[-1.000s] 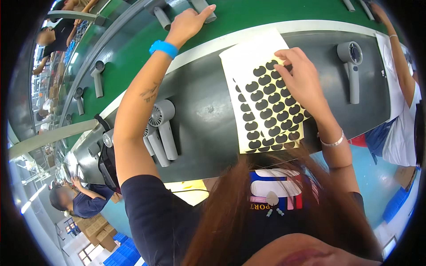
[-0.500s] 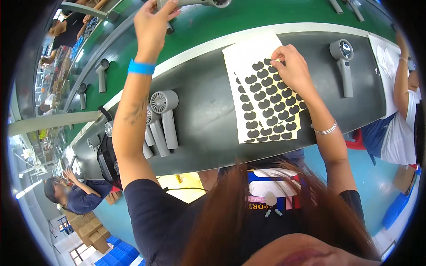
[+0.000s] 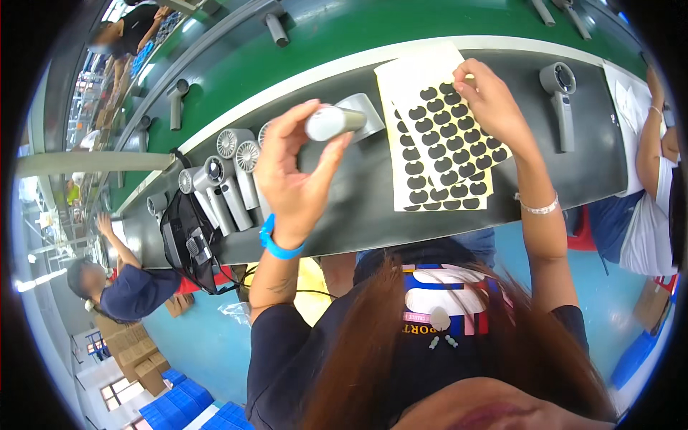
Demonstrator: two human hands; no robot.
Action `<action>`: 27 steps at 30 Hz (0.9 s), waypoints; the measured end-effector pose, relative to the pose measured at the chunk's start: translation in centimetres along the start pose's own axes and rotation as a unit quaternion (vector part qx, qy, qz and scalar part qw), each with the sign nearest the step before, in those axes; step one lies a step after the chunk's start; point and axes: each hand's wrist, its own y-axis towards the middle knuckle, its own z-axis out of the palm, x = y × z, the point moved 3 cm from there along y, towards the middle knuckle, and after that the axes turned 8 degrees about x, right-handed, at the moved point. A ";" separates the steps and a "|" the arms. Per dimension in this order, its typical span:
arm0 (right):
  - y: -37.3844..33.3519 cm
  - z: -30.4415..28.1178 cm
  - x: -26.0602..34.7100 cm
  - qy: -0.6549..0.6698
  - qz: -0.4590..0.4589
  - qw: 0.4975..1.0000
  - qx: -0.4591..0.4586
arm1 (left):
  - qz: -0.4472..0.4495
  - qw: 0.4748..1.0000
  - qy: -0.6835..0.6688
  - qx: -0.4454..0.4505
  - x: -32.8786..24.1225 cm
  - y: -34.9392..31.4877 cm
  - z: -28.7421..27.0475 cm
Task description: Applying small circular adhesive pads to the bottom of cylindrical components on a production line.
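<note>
My left hand (image 3: 294,168) is closed around a grey handheld fan (image 3: 334,124). The round end of its handle points up at me, and its wider head shows behind, over the dark work surface. To the right lie overlapping pale sheets (image 3: 398,76) with rows of black notched-oval stickers (image 3: 449,131). Over their upper right corner is my right hand (image 3: 493,104), thumb and fingers pinched together; whatever is between the fingertips is too small to make out.
Several grey fans (image 3: 228,188) lie close together on the left beside a black bag (image 3: 185,233). Another fan (image 3: 562,107) lies right of the sheets. Beyond the table edge, a green conveyor belt (image 3: 344,43) carries more fans. Other people sit at both sides.
My left hand has come back from over the green belt with the fan, which is now above the dark surface near the sheets. My right hand has lifted slightly at the sheets' corner.
</note>
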 end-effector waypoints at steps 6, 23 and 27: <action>-4.5 -0.2 7.1 0.162 -0.070 0.984 -0.012 | 0.039 0.995 0.086 0.030 0.9 -1.7 1.2; -8.1 3.7 11.3 0.380 -0.104 0.919 -0.028 | -0.122 0.954 -0.238 0.134 -0.1 -3.9 2.5; -8.2 4.0 11.3 0.376 -0.097 0.921 -0.029 | -0.132 0.938 -0.291 0.133 0.3 -4.3 2.5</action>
